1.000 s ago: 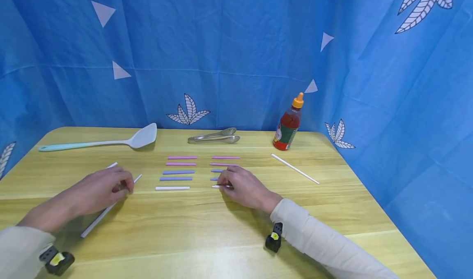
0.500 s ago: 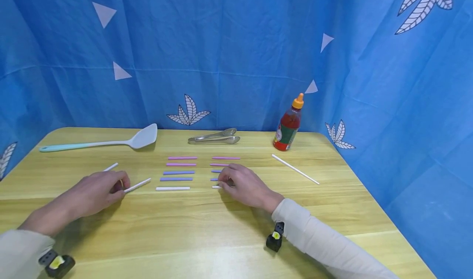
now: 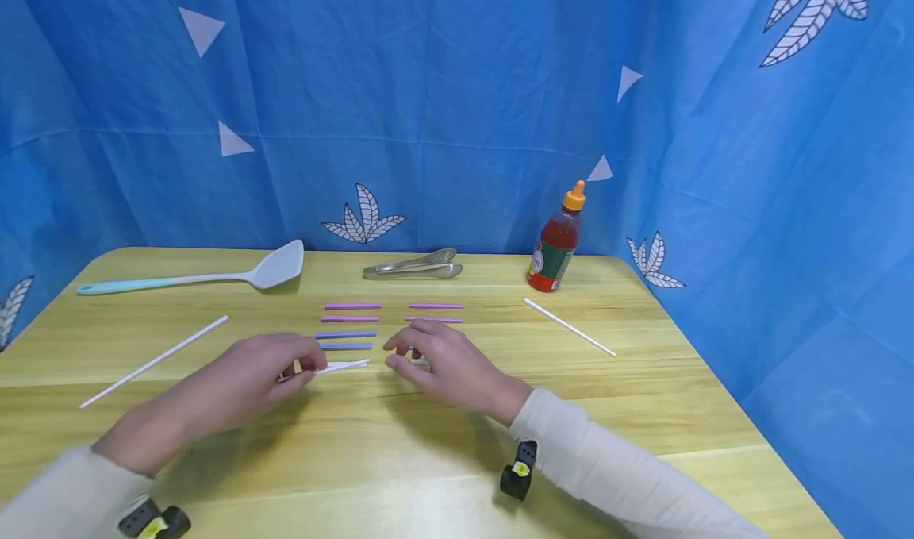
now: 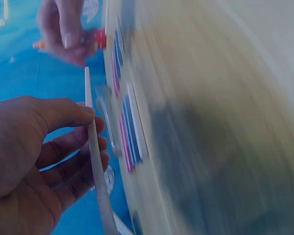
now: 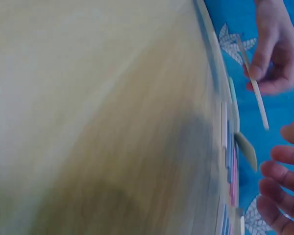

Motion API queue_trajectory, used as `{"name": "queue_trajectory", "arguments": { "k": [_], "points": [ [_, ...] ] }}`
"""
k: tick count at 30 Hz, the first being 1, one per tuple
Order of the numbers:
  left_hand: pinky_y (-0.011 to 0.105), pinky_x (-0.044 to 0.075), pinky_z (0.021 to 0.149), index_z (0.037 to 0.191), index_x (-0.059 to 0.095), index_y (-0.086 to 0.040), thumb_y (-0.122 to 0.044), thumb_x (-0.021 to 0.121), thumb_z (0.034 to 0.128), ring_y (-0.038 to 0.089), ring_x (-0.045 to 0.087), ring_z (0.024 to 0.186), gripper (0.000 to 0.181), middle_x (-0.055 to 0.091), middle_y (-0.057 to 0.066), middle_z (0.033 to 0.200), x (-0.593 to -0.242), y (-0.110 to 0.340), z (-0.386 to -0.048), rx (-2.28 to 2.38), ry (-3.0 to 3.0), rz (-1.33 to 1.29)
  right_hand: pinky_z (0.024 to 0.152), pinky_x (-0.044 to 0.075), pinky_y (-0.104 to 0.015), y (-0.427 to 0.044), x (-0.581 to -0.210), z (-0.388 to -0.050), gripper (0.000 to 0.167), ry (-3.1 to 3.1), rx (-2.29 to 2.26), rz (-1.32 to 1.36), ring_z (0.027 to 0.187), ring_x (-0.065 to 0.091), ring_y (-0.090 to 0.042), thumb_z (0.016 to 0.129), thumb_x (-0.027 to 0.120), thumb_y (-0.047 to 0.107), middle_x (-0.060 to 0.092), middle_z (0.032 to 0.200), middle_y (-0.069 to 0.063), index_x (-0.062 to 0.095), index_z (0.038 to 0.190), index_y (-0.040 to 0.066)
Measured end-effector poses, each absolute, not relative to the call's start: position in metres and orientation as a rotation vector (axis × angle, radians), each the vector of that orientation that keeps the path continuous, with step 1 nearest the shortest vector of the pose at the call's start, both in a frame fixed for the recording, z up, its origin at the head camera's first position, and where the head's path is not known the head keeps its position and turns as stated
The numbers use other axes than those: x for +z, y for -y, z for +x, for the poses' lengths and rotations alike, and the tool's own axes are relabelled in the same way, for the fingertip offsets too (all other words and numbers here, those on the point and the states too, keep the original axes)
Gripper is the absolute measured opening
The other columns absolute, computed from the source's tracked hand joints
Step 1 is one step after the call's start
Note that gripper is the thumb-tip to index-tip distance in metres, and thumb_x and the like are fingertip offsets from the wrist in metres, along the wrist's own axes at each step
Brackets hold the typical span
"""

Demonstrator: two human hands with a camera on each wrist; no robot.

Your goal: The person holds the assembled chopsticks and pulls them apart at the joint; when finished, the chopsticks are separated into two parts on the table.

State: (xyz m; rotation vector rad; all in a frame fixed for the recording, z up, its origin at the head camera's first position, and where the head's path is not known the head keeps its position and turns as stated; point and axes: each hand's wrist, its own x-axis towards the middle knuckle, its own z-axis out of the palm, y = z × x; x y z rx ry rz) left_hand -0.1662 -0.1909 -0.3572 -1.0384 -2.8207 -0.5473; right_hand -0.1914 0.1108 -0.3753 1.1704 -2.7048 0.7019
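White stick (image 4: 100,181) pinched between thumb and fingers of the left hand (image 3: 260,368), just left of centre in the head view. Its free end points right, overlapping in the picture a short white stick (image 3: 362,363) below the coloured rows; cannot tell whether the two touch. Right hand (image 3: 446,368) near frame centre, holding nothing visible, fingers spread apart in the right wrist view. The two hands are apart from each other.

Middle of frame, left group: two pink sticks (image 3: 350,318) above two violet sticks (image 3: 346,334), laid crosswise. Right group: two thin pink sticks (image 3: 436,306); the right hand partly hides what lies below them.

Left of frame: a long white stick (image 3: 153,362) on a slant. Right of frame: a thin white stick (image 3: 571,327), also slanting. Along the far edge of the desk (image 3: 400,467): spatula (image 3: 274,265) upper left, metal tongs (image 3: 414,269) upper centre, red sauce bottle (image 3: 553,249) upright to the right. Blue curtain (image 3: 464,86) behind.
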Motion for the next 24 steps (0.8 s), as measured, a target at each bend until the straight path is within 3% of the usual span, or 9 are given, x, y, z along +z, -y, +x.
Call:
{"name": "queue_trajectory", "arguments": {
  "k": [7, 15, 24],
  "points": [
    [0.029, 0.059, 0.075, 0.105, 0.074, -0.022, -0.006, 0.075, 0.1012, -0.001, 0.063, 0.086, 0.016, 0.071, -0.016, 0.096, -0.353, 0.162, -0.162, -0.572, 2.708, -1.158, 0.077, 0.053, -0.019, -0.106, -0.375, -0.183, 0.024, 2.671, 0.725, 1.251, 0.089, 0.066, -0.008, 0.111, 0.065, 0.03, 0.077, 0.106, 0.003, 0.08, 0.122, 0.014],
    [0.033, 0.059, 0.077, 0.119, 0.073, -0.022, -0.016, 0.071, 0.1069, -0.001, 0.061, 0.087, 0.014, 0.07, -0.016, 0.1, -0.35, 0.158, -0.16, -0.551, 2.788, -1.125, 0.076, 0.054, -0.019, -0.116, -0.375, -0.183, 0.014, 2.603, 0.712, 1.227, 0.086, 0.064, -0.005, 0.108, 0.072, 0.023, 0.077, 0.101, 0.005, 0.081, 0.112, 0.015],
    [0.032, 0.057, 0.076, 0.106, 0.076, -0.025, -0.02, 0.072, 0.1063, -0.003, 0.058, 0.085, 0.006, 0.067, -0.02, 0.095, -0.35, 0.171, -0.167, -0.523, 2.835, -1.072, 0.078, 0.056, -0.021, -0.136, -0.379, -0.185, 0.01, 2.644, 0.732, 1.123, 0.088, 0.066, -0.007, 0.106, 0.074, 0.022, 0.075, 0.101, 0.004, 0.079, 0.111, 0.015]
  ]
}}
